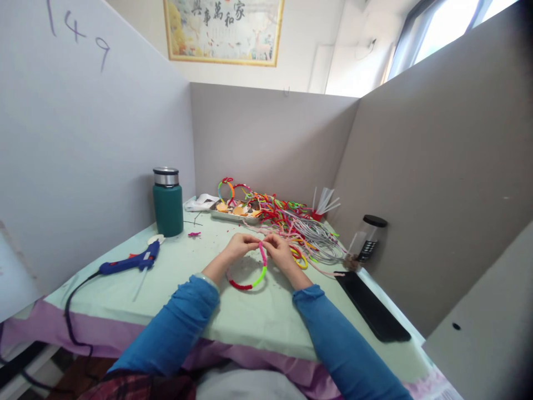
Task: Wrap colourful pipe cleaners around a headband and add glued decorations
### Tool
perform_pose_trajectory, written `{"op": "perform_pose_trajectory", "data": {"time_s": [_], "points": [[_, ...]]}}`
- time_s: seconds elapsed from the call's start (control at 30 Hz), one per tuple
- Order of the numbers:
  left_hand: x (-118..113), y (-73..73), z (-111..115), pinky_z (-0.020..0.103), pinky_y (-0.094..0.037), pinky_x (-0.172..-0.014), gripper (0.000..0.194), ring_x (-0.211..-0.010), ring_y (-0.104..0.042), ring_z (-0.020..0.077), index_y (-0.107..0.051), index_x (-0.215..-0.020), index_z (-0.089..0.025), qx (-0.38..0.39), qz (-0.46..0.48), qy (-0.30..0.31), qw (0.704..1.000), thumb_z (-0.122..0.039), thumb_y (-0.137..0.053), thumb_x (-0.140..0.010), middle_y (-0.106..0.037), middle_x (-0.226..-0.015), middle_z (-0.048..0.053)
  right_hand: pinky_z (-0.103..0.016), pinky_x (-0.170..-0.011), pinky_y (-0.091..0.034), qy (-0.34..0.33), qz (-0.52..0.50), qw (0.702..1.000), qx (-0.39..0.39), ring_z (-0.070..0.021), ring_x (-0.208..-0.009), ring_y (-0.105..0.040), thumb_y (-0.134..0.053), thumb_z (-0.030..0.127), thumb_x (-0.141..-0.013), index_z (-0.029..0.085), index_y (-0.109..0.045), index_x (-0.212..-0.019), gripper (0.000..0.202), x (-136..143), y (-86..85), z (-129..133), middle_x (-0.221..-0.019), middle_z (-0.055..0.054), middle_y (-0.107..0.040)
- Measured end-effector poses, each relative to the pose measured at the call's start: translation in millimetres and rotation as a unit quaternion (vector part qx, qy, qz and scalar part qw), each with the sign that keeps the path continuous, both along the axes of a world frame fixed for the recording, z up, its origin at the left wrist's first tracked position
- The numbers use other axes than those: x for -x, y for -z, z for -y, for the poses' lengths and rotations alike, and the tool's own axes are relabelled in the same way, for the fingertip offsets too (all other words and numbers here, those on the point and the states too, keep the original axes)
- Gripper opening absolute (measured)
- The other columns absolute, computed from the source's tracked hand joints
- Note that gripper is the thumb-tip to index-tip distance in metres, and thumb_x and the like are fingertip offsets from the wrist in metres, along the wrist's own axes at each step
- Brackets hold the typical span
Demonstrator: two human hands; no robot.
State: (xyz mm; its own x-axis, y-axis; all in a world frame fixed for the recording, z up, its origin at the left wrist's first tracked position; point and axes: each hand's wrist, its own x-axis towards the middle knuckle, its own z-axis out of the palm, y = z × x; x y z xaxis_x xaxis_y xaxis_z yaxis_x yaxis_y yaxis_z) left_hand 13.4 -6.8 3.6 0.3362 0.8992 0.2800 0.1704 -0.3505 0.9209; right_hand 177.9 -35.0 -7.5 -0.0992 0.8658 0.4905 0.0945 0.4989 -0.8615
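Observation:
Between my hands is a ring wrapped in fuzzy pipe cleaner, with pink, bright green and red stretches. My left hand pinches the ring's top from the left. My right hand has its fingers closed on the pink part, close against the left fingertips. The ring's left side is partly hidden behind my left hand and wrist. Just right of my right hand lie yellow and red loops on the table.
A blue glue gun with a cord lies left, near a green flask. Behind are a metal tray and heaped pipe cleaners. On the right are grey coils, a clear container and a flat black object. Partitions enclose the table.

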Motion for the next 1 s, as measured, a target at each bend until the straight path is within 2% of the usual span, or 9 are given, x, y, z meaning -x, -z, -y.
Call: {"op": "perform_pose_trajectory", "data": {"time_s": [0.1, 0.23, 0.3, 0.37, 0.47, 0.53, 0.63, 0.87, 1.0], "points": [[-0.8, 0.9, 1.5, 0.026, -0.044, -0.065, 0.029, -0.064, -0.059, 0.015, -0.073, -0.078, -0.01, -0.013, -0.011, 0.007, 1.0, -0.033, -0.071, -0.061, -0.069, -0.07, 0.006, -0.022, -0.045, -0.032, -0.044, -0.06, 0.994, 0.078, -0.0087, -0.048, -0.041, -0.066, 0.035, -0.069, 0.02, -0.054, -0.076, 0.02, 0.3, 1.0, -0.8, -0.06, 0.005, -0.05], [-1.6, 5.1, 0.0, 0.026, -0.045, -0.065, 0.029, -0.065, -0.059, 0.0158, -0.073, -0.077, -0.011, -0.038, -0.037, 0.015, 0.998, -0.035, -0.069, -0.062, -0.07, -0.07, 0.006, -0.022, -0.046, -0.034, -0.099, -0.13, 0.967, 0.196, -0.0083, -0.048, -0.043, -0.071, 0.032, -0.06, 0.019, -0.053, -0.077, 0.028, 0.6, 3.1, -2.0, -0.059, 0.005, -0.049], [-1.5, 5.2, -0.6, 0.026, -0.045, -0.065, 0.028, -0.066, -0.059, 0.0159, -0.073, -0.076, -0.011, -0.044, -0.041, 0.012, 0.998, -0.035, -0.069, -0.062, -0.07, -0.071, 0.006, -0.022, -0.046, -0.034, -0.105, -0.135, 0.961, 0.215, -0.0081, -0.047, -0.043, -0.072, 0.032, -0.06, 0.019, -0.053, -0.076, 0.028, 2.2, 3.9, -2.4, -0.057, 0.005, -0.048], [-1.0, 3.0, 0.2, 0.026, -0.045, -0.066, 0.029, -0.066, -0.059, 0.0158, -0.073, -0.077, -0.011, -0.039, -0.032, 0.006, 0.999, -0.034, -0.069, -0.062, -0.07, -0.071, 0.006, -0.022, -0.045, -0.033, -0.077, -0.119, 0.974, 0.177, -0.0082, -0.047, -0.041, -0.069, 0.035, -0.064, 0.019, -0.053, -0.077, 0.026, 4.8, 4.1, -2.1, -0.058, 0.005, -0.048], [-0.2, -3.4, 4.3, 0.026, -0.045, -0.066, 0.032, -0.067, -0.059, 0.0153, -0.074, -0.081, -0.01, -0.023, -0.008, 0.003, 1.0, -0.035, -0.069, -0.062, -0.07, -0.072, 0.006, -0.023, -0.05, -0.036, 0.002, -0.055, 0.997, 0.045, -0.0107, -0.053, -0.045, -0.062, 0.037, -0.072, 0.02, -0.056, -0.08, 0.02, 8.3, 3.1, -1.2, -0.065, 0.003, -0.053], [0.0, -8.2, 8.6, 0.025, -0.044, -0.063, 0.032, -0.066, -0.057, 0.0146, -0.074, -0.082, -0.011, -0.013, 0.003, -0.007, 1.0, -0.036, -0.07, -0.061, -0.07, -0.073, 0.006, -0.025, -0.058, -0.04, 0.053, -0.013, 0.998, -0.033, -0.0135, -0.064, -0.05, -0.061, 0.035, -0.074, 0.021, -0.058, -0.084, 0.017, 8.5, 1.8, -0.6, -0.074, 0.0, -0.057], [-0.3, -14.2, 15.7, 0.023, -0.039, -0.055, 0.032, -0.061, -0.053, 0.0122, -0.074, -0.084, -0.012, 0.016, 0.012, -0.041, 0.999, -0.034, -0.071, -0.061, -0.068, -0.07, 0.005, -0.027, -0.066, -0.042, 0.107, 0.028, 0.989, -0.095, -0.016, -0.073, -0.053, -0.059, 0.032, -0.076, 0.021, -0.06, -0.085, 0.013, 5.5, -0.8, 1.2, -0.081, -0.002, -0.06], [0.1, -20.1, 22.1, 0.021, -0.026, -0.046, 0.039, -0.048, -0.036, 0.006, -0.073, -0.09, -0.011, 0.069, 0.029, -0.026, 0.997, -0.037, -0.071, -0.061, -0.056, -0.054, -0.001, -0.031, -0.077, -0.042, 0.107, 0.082, 0.979, -0.155, -0.0198, -0.083, -0.056, -0.056, 0.027, -0.08, 0.023, -0.065, -0.081, 0.01, 1.5, -8.1, 11.1, -0.085, -0.005, -0.063], [1.2, -18.7, 19.8, 0.021, -0.022, -0.045, 0.045, -0.046, -0.032, 0.0047, -0.072, -0.092, -0.011, 0.093, 0.021, -0.024, 0.995, -0.04, -0.072, -0.058, -0.054, -0.054, -0.002, -0.033, -0.08, -0.042, 0.108, 0.085, 0.974, -0.177, -0.0203, -0.087, -0.057, -0.055, 0.024, -0.081, 0.024, -0.067, -0.086, 0.013, 1.7, -9.1, 13.0, -0.089, -0.005, -0.064]]}}
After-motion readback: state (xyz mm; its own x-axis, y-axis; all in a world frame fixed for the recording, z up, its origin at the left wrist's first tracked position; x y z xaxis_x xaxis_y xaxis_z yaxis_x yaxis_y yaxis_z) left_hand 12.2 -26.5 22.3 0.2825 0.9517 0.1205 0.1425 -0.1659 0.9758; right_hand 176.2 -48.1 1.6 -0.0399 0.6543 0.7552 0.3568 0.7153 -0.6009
